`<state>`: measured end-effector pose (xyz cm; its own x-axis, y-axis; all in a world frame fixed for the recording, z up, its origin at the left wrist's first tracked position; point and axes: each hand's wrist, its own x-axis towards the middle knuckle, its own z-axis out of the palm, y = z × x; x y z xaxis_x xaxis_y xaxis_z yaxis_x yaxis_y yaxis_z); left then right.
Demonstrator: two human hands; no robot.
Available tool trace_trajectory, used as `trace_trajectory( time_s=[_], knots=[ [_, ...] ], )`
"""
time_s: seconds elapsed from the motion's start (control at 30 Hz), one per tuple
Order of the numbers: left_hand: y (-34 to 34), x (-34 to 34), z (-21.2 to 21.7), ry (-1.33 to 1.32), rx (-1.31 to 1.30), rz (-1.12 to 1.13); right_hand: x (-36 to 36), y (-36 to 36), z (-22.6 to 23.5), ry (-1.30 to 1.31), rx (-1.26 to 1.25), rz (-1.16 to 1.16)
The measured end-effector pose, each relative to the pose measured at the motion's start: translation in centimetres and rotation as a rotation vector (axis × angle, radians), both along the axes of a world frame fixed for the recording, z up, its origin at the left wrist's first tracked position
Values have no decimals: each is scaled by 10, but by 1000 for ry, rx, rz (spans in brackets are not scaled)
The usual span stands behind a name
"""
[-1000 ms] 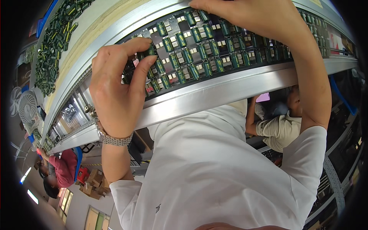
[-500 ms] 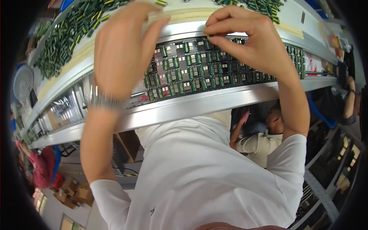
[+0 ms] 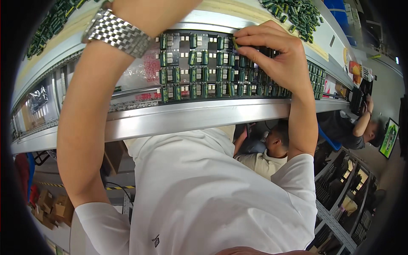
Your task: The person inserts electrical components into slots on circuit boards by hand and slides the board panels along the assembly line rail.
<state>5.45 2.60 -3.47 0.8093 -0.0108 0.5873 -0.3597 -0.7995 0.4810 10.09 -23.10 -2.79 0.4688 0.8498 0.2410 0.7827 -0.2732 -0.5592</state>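
Note:
My right hand is over the far edge of a panel of circuit boards, its thumb and fingers pinched on a small green-and-yellow capacitor. Rows of upright green capacitors stand on the panel among pale block-shaped parts. My left hand reaches past the far rail and is cut off by the upper edge; its fingers are out of sight. A metal-link watch is round that wrist.
Metal rails run along both sides of the panel. Heaps of loose capacitors lie beyond, at far left and far right. A seated person is below the near rail; another person is at the right.
My left hand has moved farther away, from above the panel's left end to beyond the far rail. My right hand keeps its pinch at the panel's far edge. The view has shifted.

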Motion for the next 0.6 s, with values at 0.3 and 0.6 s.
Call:
trace_trajectory(
  time_s=[0.3,0.6],
  knots=[
    [-13,-25,38,79,-159,31,0,-5,-1,-44,23,-7],
    [-15,-26,26,-56,-30,-62,1,-4,6,-167,-73,81]
  ],
)
